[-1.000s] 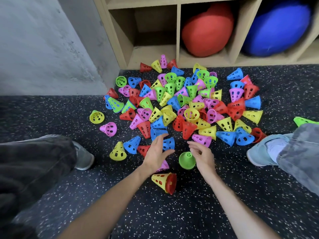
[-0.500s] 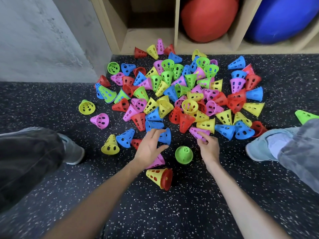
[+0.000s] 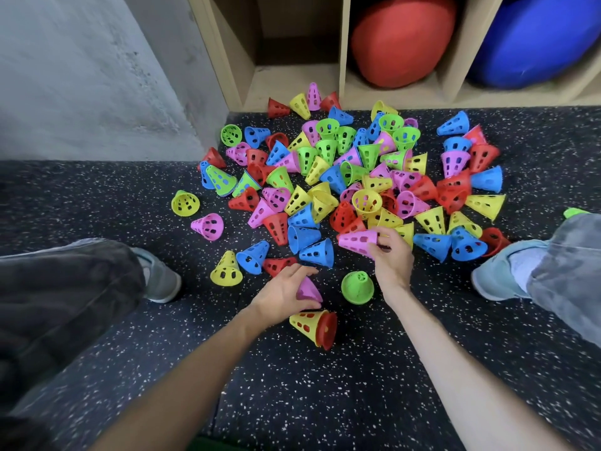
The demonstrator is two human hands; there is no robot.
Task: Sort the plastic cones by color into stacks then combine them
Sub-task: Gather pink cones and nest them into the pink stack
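Cones everywhere, red, blue, green, yellow and pink, heaped across the speckled floor through the middle of the frame, right up against the wooden shelf at the top. Right hand, just right of centre at the near edge of the heap, pinching a pink cone by its narrow end, cone lying sideways with its wide mouth to the left. Left hand, lower centre, fingers curled over another pink cone piece, mostly hidden beneath the palm. Just below that hand, a yellow cone nested with a red one, tipped on its side. Between the two hands, a green cone standing upright, apart from both. Grey shoes at left and right edges. Up in the shelf compartments, a red cushion and a blue cushion.
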